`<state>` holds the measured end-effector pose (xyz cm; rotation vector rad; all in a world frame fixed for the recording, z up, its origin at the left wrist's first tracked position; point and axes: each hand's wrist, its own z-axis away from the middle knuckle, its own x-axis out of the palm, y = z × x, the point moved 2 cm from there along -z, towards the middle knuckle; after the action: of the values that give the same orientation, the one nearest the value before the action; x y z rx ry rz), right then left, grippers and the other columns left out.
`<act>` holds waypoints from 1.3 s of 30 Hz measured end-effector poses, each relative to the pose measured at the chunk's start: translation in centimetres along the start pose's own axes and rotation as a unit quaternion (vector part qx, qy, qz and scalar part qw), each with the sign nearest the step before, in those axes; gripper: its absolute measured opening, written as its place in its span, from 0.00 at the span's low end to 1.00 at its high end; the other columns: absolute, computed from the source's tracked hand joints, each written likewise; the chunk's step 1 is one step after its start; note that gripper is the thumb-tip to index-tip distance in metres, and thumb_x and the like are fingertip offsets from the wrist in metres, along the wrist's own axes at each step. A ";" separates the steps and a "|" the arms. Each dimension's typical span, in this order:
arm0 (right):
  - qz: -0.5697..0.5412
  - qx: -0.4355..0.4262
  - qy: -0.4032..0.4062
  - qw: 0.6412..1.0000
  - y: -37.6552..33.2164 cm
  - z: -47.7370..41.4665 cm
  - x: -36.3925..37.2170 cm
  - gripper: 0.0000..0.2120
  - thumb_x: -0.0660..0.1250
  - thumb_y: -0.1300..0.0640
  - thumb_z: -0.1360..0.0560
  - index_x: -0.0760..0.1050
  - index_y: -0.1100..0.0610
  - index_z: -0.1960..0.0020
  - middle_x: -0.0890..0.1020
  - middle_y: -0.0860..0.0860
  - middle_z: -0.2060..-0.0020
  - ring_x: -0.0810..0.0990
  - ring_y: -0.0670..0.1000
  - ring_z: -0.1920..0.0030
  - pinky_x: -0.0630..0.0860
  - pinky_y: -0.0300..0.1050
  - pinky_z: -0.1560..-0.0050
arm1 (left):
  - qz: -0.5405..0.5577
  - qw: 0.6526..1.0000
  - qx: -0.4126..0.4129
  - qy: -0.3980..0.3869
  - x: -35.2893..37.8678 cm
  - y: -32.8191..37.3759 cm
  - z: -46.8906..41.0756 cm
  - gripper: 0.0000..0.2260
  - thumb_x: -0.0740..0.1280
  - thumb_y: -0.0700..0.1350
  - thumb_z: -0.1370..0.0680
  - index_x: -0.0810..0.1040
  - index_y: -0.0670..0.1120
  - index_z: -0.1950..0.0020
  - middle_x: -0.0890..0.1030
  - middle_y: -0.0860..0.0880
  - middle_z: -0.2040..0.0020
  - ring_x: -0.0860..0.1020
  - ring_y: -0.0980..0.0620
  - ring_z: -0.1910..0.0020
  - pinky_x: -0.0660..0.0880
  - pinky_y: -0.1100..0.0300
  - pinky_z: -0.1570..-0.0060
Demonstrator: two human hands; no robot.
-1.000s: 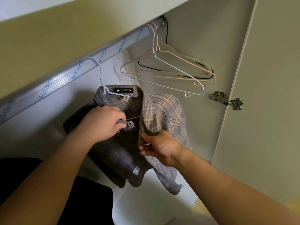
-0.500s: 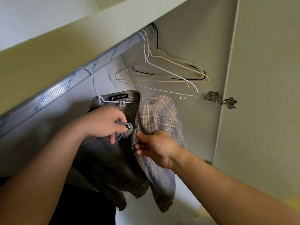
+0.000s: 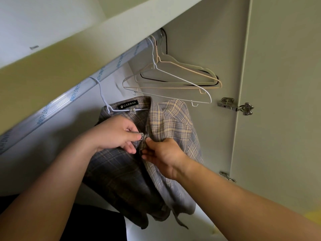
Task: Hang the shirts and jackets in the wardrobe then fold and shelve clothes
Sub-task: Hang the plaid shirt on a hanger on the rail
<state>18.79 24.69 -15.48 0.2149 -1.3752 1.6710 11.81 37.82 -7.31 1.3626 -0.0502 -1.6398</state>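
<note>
A grey and yellow plaid shirt with a black CAESAR label hangs on a white wire hanger from the wardrobe rail. My left hand pinches the shirt's left front edge at a button near the collar. My right hand pinches the opposite front edge just beside it, the two edges meeting between my fingertips. The lower part of the shirt droops in loose folds below my hands.
Several empty hangers, white, beige and black, hang further right on the rail. The wardrobe door stands open at the right with a metal hinge. A shelf board runs above the rail. A dark garment lies low left.
Both hands have come closer together at the shirt's top button, drawing the two front edges together. The view has tilted slightly upward.
</note>
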 end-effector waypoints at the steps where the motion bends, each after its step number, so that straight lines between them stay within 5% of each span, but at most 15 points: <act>1: -0.008 -0.001 0.000 1.000 0.1 -0.1 0.0 0.07 0.63 0.63 0.18 0.75 0.67 0.46 0.77 0.57 0.61 0.76 0.49 0.65 0.78 0.42 0.63 | 0.004 1.000 0.002 0.004 0.1 0.0 0.0 0.06 0.68 0.41 0.20 0.79 0.38 0.51 0.84 0.38 0.65 0.86 0.44 0.64 0.82 0.59 0.64; 8: -0.055 -0.023 -0.013 0.998 0.5 -0.4 -0.2 0.06 0.65 0.63 0.19 0.76 0.67 0.50 0.78 0.56 0.64 0.78 0.50 0.65 0.79 0.41 0.62 | -0.034 0.999 0.001 0.031 0.2 0.6 0.2 0.07 0.69 0.45 0.20 0.79 0.42 0.53 0.84 0.40 0.68 0.85 0.41 0.65 0.80 0.56 0.64; 13: -0.090 -0.034 -0.023 0.995 0.5 -0.7 -0.3 0.09 0.67 0.62 0.20 0.74 0.68 0.45 0.79 0.56 0.64 0.79 0.50 0.65 0.81 0.42 0.59 | -0.062 0.997 -0.015 0.038 0.2 1.1 0.3 0.07 0.69 0.47 0.20 0.79 0.44 0.53 0.83 0.41 0.70 0.83 0.48 0.71 0.76 0.62 0.71; 20: -0.117 -0.048 -0.049 0.991 0.5 -0.7 -0.5 0.05 0.69 0.66 0.22 0.74 0.67 0.55 0.81 0.56 0.68 0.82 0.51 0.64 0.83 0.45 0.55 | -0.086 0.993 -0.023 0.071 -0.1 1.6 0.2 0.06 0.70 0.45 0.21 0.78 0.43 0.55 0.82 0.42 0.73 0.81 0.49 0.76 0.73 0.64 0.77; 30: -0.097 -0.077 -0.055 0.991 0.6 -1.1 -0.4 0.02 0.66 0.73 0.24 0.77 0.73 0.52 0.82 0.60 0.64 0.84 0.53 0.62 0.83 0.44 0.53 | -0.081 0.994 -0.028 0.072 -0.5 1.5 0.2 0.06 0.70 0.42 0.21 0.79 0.40 0.55 0.80 0.43 0.76 0.79 0.50 0.78 0.72 0.64 0.78; 39: -0.068 -0.089 -0.025 0.993 0.6 -2.0 -0.2 0.16 0.70 0.73 0.28 0.72 0.80 0.44 0.80 0.65 0.59 0.82 0.55 0.63 0.83 0.43 0.55 | -0.084 0.995 -0.008 0.056 -0.4 1.1 0.4 0.05 0.69 0.43 0.20 0.80 0.44 0.54 0.81 0.43 0.74 0.79 0.52 0.77 0.74 0.63 0.75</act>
<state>19.24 26.28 -16.68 0.2428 -1.5035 1.4323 12.12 37.34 -6.23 1.4784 0.1474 -1.6944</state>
